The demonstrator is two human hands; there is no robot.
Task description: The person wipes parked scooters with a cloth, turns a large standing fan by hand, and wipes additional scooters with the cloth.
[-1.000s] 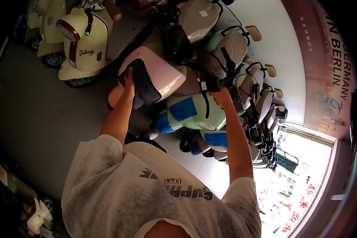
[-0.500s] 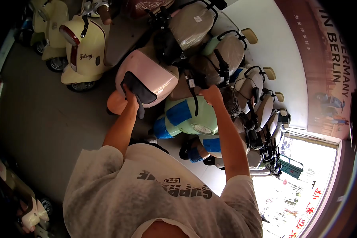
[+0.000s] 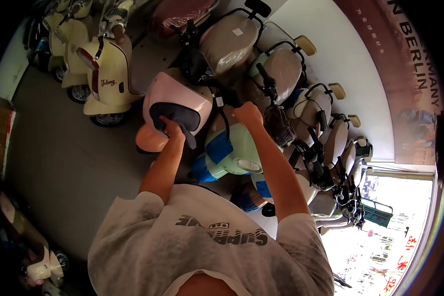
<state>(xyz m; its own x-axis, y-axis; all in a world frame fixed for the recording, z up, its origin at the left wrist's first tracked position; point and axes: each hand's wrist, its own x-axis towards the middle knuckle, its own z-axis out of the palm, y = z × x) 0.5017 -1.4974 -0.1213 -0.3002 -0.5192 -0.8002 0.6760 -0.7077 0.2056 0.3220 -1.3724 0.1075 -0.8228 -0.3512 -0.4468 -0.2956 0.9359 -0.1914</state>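
The pink scooter front (image 3: 175,91) has a glossy black panel (image 3: 186,116) and an orange front mudguard (image 3: 150,139). My left hand (image 3: 173,129) presses its fingers on the panel's lower left. A dark grey cloth (image 3: 189,138) hangs from that hand, which partly covers it. My right hand (image 3: 249,115) is closed round what looks like the end of the pink scooter's handlebar, mostly hidden by the fingers. Beside it, a black brake lever (image 3: 226,122) points down, with a white tag (image 3: 219,102) above it. Just below stands a mint green scooter (image 3: 239,148) with blue film.
Several scooters with plastic-wrapped seats (image 3: 232,37) stand in a tight row on the right. Cream scooters (image 3: 108,74) are parked at upper left, another scooter (image 3: 39,256) at lower left. A bright glass doorway (image 3: 375,246) is at lower right, below a wall poster (image 3: 404,74).
My left fingers have moved from the panel's left edge onto its lower part. The pink scooter front appears turned slightly. My right hand keeps its hold, and the whole view has shifted.
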